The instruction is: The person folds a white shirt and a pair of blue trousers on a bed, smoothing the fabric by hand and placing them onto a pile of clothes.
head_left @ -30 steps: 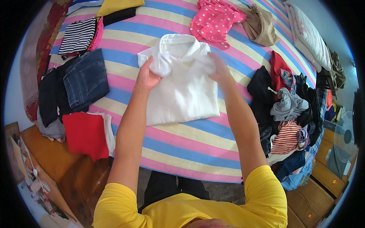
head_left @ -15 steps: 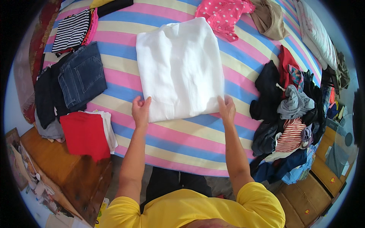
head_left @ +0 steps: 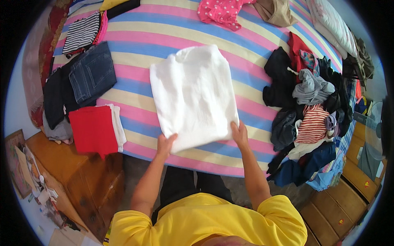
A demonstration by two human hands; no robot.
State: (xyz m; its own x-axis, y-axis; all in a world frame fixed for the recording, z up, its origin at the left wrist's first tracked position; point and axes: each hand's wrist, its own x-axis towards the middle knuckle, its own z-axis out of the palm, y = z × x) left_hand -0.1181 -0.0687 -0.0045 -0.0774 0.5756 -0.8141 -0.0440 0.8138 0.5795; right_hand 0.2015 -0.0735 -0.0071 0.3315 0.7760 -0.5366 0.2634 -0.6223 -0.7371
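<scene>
A white folded garment [head_left: 197, 96], roughly rectangular, lies in front of me over the striped bedspread [head_left: 135, 96]. Its near left corner is pinched in my left hand [head_left: 166, 145], thumb on top and the other fingers hidden beneath the cloth. My right hand [head_left: 240, 133] grips the near right corner in the same way. The near edge between both hands looks slightly raised and slants upward to the right. What kind of garment it is cannot be made out from this fold.
Left of me are folded jeans [head_left: 93, 74], red folded cloth [head_left: 93, 130] and a striped folded stack [head_left: 82, 33]. A heap of loose clothes [head_left: 314, 90] covers the right side. Pink dotted cloth [head_left: 223, 12] and a tan garment [head_left: 275, 12] lie far off. A fan [head_left: 373, 135] stands right.
Both hands have drawn the white garment nearer to me, lower in the view. Its near edge now tilts, left corner lower. My head view has shifted slightly.
</scene>
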